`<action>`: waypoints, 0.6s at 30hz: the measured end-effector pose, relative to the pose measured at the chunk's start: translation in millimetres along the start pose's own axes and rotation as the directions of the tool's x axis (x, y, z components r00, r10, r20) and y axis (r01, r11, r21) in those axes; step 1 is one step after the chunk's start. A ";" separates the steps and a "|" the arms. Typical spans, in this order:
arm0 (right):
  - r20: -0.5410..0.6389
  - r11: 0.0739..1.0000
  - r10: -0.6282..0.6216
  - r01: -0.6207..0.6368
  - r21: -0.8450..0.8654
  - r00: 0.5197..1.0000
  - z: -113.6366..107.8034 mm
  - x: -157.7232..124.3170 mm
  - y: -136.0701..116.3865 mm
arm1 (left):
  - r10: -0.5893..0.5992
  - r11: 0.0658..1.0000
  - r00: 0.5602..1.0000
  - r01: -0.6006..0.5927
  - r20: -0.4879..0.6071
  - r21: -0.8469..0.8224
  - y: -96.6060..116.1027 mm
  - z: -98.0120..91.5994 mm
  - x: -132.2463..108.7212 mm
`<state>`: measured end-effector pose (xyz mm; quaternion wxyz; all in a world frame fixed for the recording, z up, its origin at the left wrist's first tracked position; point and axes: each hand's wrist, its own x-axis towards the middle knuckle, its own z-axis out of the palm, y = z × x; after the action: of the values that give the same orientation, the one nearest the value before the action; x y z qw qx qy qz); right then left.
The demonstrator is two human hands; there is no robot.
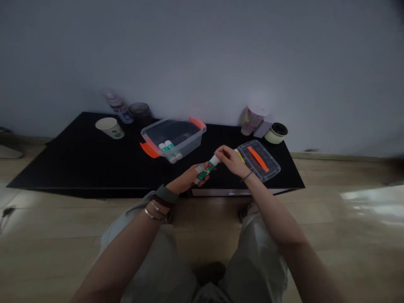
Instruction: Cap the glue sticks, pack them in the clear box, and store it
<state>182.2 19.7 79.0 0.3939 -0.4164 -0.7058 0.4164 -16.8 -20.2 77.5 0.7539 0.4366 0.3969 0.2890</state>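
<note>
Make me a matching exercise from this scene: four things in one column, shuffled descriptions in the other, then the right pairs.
Column one
1. Lid
2. Held tube
3. Cup
4. Bin

Column two
A. Left hand around it, right hand at its white end
B. Clear, with two tubes inside
C. Clear, with an orange handle across its middle
D. White, with green leaf marks

Pairs: 1-C, 2-A, 3-D, 4-B
</note>
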 end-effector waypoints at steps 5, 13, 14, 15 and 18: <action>0.050 0.993 -0.007 0.013 -0.121 0.999 0.6 -17.6 -3.2 | -0.034 0.999 0.995 0.030 0.097 0.039 -2.8 -2.0 -1.3; 0.088 0.920 -0.105 0.131 -0.371 0.991 -8.3 -33.3 -24.3 | 0.040 0.986 0.968 -0.078 0.248 0.147 3.8 13.7 -10.3; 0.082 0.913 -0.093 0.118 -0.391 0.992 -7.4 -34.5 -25.1 | 0.049 0.981 0.967 -0.093 0.249 0.171 4.0 15.3 -10.8; 0.074 0.907 -0.077 0.100 -0.410 0.994 -5.9 -35.8 -25.0 | 0.055 0.974 0.967 -0.106 0.247 0.201 3.7 16.5 -11.1; 0.049 0.889 -0.032 0.051 -0.455 0.998 0.5 -39.7 -21.3 | 0.060 0.947 0.975 -0.125 0.216 0.298 0.4 18.7 -10.6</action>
<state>189.9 -23.3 90.1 0.2798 -0.4734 -0.8003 0.2389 -6.4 -36.3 87.2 0.6984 0.5947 0.3369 0.2123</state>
